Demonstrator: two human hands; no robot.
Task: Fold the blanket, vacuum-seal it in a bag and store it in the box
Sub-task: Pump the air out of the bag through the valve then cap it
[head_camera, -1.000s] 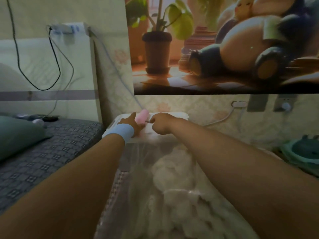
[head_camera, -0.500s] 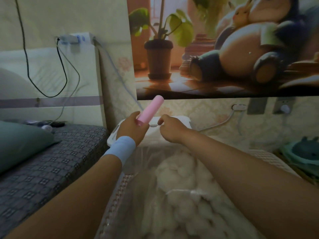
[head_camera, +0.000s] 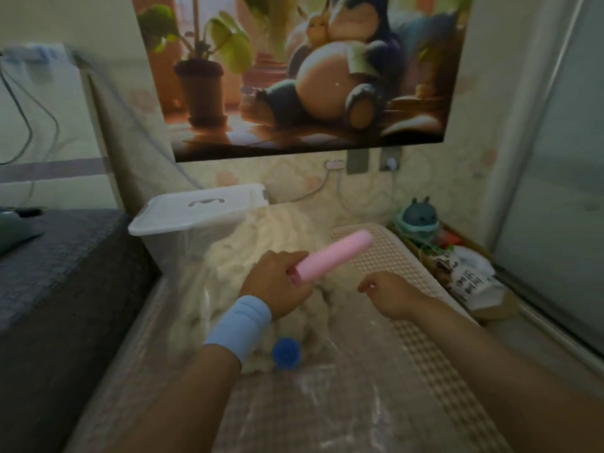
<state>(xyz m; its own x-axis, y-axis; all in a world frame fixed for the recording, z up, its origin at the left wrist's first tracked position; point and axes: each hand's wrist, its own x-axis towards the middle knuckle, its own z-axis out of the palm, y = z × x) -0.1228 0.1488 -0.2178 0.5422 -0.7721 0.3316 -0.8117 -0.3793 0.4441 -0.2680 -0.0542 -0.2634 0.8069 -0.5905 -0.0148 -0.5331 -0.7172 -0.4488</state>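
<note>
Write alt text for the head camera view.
A person's left hand grips a pink cylinder above a clear bag holding a fluffy white blanket, the right hand curled beside it. The bag's blue valve faces up; a lidded clear box stands behind, beside a bed.

Box (head_camera: pixel 196 217) just right of the bed (head_camera: pixel 65 263) — bagged blanket (head_camera: pixel 261 237) before it, on the mat (head_camera: pixel 395 259).
</note>
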